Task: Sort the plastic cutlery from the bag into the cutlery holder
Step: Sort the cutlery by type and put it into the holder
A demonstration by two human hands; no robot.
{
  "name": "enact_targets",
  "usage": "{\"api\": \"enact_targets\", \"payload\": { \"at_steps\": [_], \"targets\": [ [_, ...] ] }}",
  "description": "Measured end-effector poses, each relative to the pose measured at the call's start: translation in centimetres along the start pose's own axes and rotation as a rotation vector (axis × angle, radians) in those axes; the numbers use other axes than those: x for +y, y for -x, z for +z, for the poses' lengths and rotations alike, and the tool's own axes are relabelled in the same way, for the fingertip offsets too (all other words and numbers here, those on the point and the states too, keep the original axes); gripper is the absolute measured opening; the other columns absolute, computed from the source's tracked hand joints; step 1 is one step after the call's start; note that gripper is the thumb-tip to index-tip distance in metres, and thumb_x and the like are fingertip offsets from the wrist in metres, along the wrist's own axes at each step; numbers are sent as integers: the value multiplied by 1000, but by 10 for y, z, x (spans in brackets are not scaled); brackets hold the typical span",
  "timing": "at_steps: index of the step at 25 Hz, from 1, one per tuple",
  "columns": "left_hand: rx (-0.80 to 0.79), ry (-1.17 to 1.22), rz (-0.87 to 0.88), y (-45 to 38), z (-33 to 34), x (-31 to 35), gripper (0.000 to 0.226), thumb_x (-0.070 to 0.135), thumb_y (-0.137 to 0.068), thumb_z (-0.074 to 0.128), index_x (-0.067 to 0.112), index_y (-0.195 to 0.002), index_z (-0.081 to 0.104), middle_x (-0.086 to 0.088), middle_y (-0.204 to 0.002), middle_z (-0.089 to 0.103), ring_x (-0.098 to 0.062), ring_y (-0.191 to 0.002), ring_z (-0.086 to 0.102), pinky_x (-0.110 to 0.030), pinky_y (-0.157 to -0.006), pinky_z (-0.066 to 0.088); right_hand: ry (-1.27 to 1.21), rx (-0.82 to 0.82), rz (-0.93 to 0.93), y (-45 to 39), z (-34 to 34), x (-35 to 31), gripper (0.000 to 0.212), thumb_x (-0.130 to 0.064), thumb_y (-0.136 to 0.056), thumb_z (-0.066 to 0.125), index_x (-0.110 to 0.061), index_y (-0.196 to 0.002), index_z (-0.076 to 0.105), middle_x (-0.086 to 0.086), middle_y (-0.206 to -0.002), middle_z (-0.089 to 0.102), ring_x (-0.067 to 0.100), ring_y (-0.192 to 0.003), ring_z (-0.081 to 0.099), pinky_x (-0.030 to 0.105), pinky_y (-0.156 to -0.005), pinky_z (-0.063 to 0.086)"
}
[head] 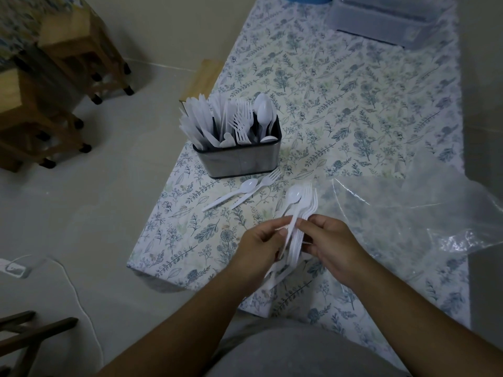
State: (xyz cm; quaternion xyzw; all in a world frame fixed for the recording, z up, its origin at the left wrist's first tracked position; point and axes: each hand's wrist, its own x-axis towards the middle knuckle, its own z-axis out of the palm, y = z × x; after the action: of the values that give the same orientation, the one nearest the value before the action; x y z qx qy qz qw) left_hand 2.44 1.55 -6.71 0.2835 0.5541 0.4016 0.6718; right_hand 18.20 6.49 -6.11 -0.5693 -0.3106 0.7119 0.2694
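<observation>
Both hands hold a bundle of white plastic forks and a spoon [298, 213] over the surface's near edge. The left hand [261, 247] and right hand [330, 244] have fingers pinching the handles, heads aimed at the steel cutlery holder [239, 159] farther in, left-hand side.

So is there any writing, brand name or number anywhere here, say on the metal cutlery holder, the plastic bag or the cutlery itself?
None can be read.
Cutlery holder: plain brushed metal, no label showing.
Plastic bag: clear, no print visible.
Bundle of white cutlery held by left hand and right hand: any moulded marks are too small to tell.
Tablecloth: leaf pattern only.
</observation>
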Motion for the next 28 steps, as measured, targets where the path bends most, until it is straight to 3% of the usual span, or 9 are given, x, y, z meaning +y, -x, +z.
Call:
{"api": "enact_targets", "payload": {
  "at_steps": [4,6,8,10,14,17,22,25,28],
  "targets": [
    [100,-118,87,0,2,-14,35,13,-102,53,36,-124,69,-16,-89,69,-23,-80,57,-37,-77,50,-33,-1,-25,3,-1,4,19,-10,-98,62,-1,-108,75,19,-102,78,35,-96,76,49,-90,59],
    [132,-179,104,-2,2,-17,36,13,-102,53,34,-127,68,-8,-74,58,-20,-68,46,-33,-67,45,-29,-2,-34,3,-1,6,19,-11,-98,63,0,-109,74,19,-103,78,35,-97,76,49,-90,59],
    [129,-309,159,0,5,-17,37,9,-102,52,31,-128,67,12,-63,58,-10,-59,48,-25,-62,47,-6,-1,-40,3,-3,9,19,-12,-96,66,2,-105,74,21,-101,78,36,-98,75,49,-90,60],
    [145,-539,301,1,5,-17,36,9,-101,53,28,-129,66,15,-70,61,-2,-63,53,-19,-66,48,3,-1,-27,3,-6,12,22,-13,-94,70,7,-102,72,23,-101,77,37,-98,75,50,-90,60],
    [60,-1012,617,-11,-14,-14,33,7,-92,58,15,-122,72,-6,-95,64,-16,-85,61,-24,-74,51,6,-4,66,5,-8,15,20,-9,-92,70,8,-103,73,23,-100,78,35,-91,77,39,-74,64],
    [-18,-1049,555,-23,-25,0,27,7,-91,61,14,-111,76,-6,-99,68,-14,-86,62,-26,-79,54,6,27,119,5,-8,18,15,-5,-90,71,7,-98,75,23,-93,78,29,-78,77,34,-63,62],
    [457,-1165,398,-65,-57,9,9,10,-94,62,9,-101,68,-8,-97,66,-17,-86,55,-29,-74,50,101,35,118,3,-10,20,28,-11,-86,77,13,-99,71,36,-100,71,32,-81,70,42,-76,64],
    [463,-1163,336,-74,-63,11,7,9,-93,65,8,-99,63,-9,-91,66,-23,-82,58,-39,-69,53,78,30,105,5,-11,19,32,-11,-87,77,16,-100,68,40,-103,68,33,-81,68,38,-72,64],
    [400,-1207,347,-71,-58,10,20,5,-93,60,8,-113,62,-11,-96,68,-25,-85,64,-39,-72,57,68,40,94,5,-14,17,32,-10,-88,75,18,-100,67,38,-104,69,32,-80,70,35,-69,64]
  ]
}}
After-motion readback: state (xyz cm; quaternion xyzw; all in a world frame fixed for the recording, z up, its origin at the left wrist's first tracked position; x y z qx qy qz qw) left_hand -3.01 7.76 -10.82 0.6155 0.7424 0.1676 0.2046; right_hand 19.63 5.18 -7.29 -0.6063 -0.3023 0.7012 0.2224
